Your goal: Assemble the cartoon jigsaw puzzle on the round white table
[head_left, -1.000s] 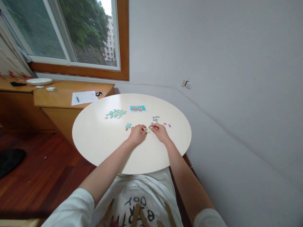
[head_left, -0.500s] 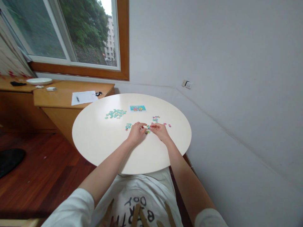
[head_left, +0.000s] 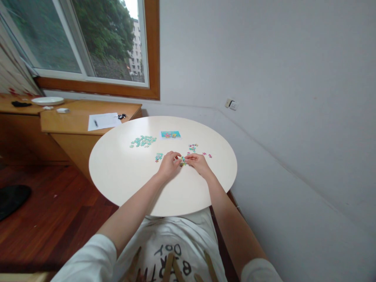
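Over the round white table (head_left: 129, 184), my two hands meet at a small cluster of colourful jigsaw puzzle pieces (head_left: 183, 159). My left hand (head_left: 169, 164) curls in from the left, its thumb and fingertips at the cluster's edge. From the right, my right hand (head_left: 199, 163) pinches a jigsaw puzzle piece against the cluster. The fingertips partly cover these pieces, so their exact fit is hard to see. Just left of my left hand lies a small teal group of joined-looking pieces (head_left: 159, 157). Several mixed pieces (head_left: 193, 148) lie beyond my right hand.
A pile of teal pieces (head_left: 143, 141) lies at the table's far left. Beside it is a picture card (head_left: 170, 134). Pink pieces (head_left: 209, 155) lie to the right. A wooden desk (head_left: 70, 121) with paper (head_left: 102, 121) and keys (head_left: 122, 116) adjoins the table, near the wall (head_left: 264, 78).
My right hand and the piece in it have shifted very slightly left, toward my left hand. The loose pieces on the table stay where they were.
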`<act>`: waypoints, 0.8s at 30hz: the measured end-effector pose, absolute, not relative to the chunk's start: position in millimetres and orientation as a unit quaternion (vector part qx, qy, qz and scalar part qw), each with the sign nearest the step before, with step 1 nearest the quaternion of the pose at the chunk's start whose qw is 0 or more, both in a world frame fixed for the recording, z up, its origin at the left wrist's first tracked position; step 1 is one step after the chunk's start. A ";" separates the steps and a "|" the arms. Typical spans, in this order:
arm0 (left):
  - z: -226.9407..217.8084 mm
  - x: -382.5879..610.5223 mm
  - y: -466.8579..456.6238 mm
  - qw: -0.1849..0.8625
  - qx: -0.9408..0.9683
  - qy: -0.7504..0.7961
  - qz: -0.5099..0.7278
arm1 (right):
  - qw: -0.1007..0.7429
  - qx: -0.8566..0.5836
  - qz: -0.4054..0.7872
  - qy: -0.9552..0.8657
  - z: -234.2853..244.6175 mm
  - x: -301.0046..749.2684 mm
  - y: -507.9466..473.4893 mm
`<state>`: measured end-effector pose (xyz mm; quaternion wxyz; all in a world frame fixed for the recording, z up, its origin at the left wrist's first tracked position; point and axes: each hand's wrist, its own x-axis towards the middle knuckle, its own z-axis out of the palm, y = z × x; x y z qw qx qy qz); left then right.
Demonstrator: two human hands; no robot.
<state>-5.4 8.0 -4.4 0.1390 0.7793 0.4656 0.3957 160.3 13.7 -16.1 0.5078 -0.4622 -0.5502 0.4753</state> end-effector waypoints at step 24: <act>-8.7 -6.3 11.1 0.140 0.774 0.445 0.428 | 0.492 -0.439 0.515 -0.548 -13.7 160.8 11.7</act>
